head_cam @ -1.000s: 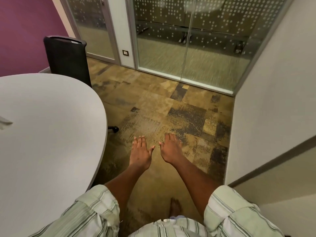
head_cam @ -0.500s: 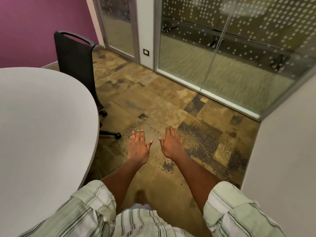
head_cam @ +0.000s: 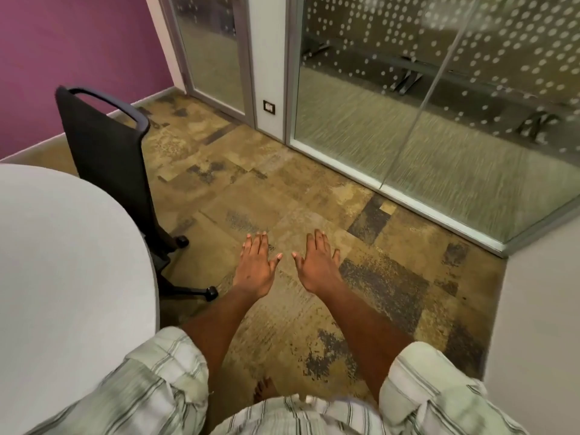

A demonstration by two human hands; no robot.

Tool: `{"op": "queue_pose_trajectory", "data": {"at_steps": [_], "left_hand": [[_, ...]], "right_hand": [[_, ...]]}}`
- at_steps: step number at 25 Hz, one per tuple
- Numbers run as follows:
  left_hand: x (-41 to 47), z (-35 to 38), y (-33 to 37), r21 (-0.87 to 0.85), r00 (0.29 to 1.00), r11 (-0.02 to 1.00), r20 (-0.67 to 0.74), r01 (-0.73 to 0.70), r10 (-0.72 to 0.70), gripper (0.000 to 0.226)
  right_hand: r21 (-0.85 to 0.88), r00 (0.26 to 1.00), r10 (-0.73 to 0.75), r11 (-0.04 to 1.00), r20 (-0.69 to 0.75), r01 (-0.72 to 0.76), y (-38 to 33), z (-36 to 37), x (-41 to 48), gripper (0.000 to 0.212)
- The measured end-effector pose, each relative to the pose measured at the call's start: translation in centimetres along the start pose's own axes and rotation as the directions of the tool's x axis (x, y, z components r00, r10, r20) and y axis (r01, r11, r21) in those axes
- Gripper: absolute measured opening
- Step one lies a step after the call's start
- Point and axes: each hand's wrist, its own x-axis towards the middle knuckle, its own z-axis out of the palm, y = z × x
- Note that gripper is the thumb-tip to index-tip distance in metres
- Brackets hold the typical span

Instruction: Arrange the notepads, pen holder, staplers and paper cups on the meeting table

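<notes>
Over the patterned floor [head_cam: 251,189], just right of the tabletop [head_cam: 69,262], we note both hands stretched forward, palms down. The left hand [head_cam: 254,268] and right hand [head_cam: 317,265] have straight fingers and spread thumbs. They are near each other but apart, and neither holds anything.

Task items: we see no notepads, pen holder, staplers or paper cups. The visible part of the tabletop shows only bare grey surface. Where the items are, we cannot tell.

Surroundings: a black chair [head_cam: 106,146] stands at the far edge of the tabletop, a purple wall [head_cam: 78,51] is at far left, and a dotted glass partition [head_cam: 408,105] is at far right.

Handling, by judgement only:
- Notepads: likely light, flat and somewhat flexible. We would pinch one edge, thumb on top, or lift a stack with both hands.
- Paper cups: very light and easily crushed. We would use a loose hold round the wall, not the rim.
- Staplers: dense and stiff. We would grip across the body so the arm does not swing open.
- Pen holder: may be top-heavy if loaded. We would hold it low round the body and keep it upright.
</notes>
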Motion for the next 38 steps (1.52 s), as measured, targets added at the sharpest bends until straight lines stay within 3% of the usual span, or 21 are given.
{"op": "queue_pose_trajectory", "data": {"at_steps": [5,8,12,14,19,23,34,38], "left_hand": [[9.6,-2.5,-3.0,-0.001,1.000,1.000,0.013,-0.019,0.019,0.073],[17.3,-3.4,-5.0,0.020,0.998,0.998,0.002,0.064,-0.064,0.075],[28.5,-5.3,-6.8,0.015,0.982,0.982,0.006,0.188,-0.188,0.082],[33.4,-6.6,-7.6,-0.023,0.962,0.964,-0.057,0.264,-0.265,0.087],[43.7,-10.6,-9.9,-0.167,0.888,0.905,-0.189,0.391,-0.419,0.088],[52.0,-12.6,-14.9,-0.261,0.812,0.822,-0.177,0.506,-0.556,0.081],[71.1,-22.9,-30.0,-0.255,0.725,0.774,-0.271,0.580,-0.633,0.078],[75.9,-25.5,-36.8,-0.251,0.666,0.726,-0.289,0.640,-0.688,0.078]], "right_hand": [[-0.012,0.998,0.023,1.000,-0.058,-0.024,-0.3,-2.2,11.3,0.071],[-0.081,0.999,-0.050,0.996,-0.022,0.048,-0.6,-2.7,20.6,0.071],[-0.045,0.987,-0.146,0.988,0.065,0.149,-3.4,-4.2,33.6,0.070],[-0.069,0.965,-0.244,0.966,0.097,0.251,-5.1,-5.4,39.7,0.069],[-0.082,0.898,-0.419,0.898,0.135,0.432,-11.9,-7.9,52.9,0.068],[-0.074,0.858,-0.478,0.864,0.188,0.497,-18.1,-6.8,62.3,0.068],[-0.047,0.813,-0.500,0.843,0.299,0.536,-35.4,-4.2,83.8,0.068],[-0.068,0.759,-0.545,0.795,0.357,0.603,-42.6,-1.5,91.0,0.068]]}}
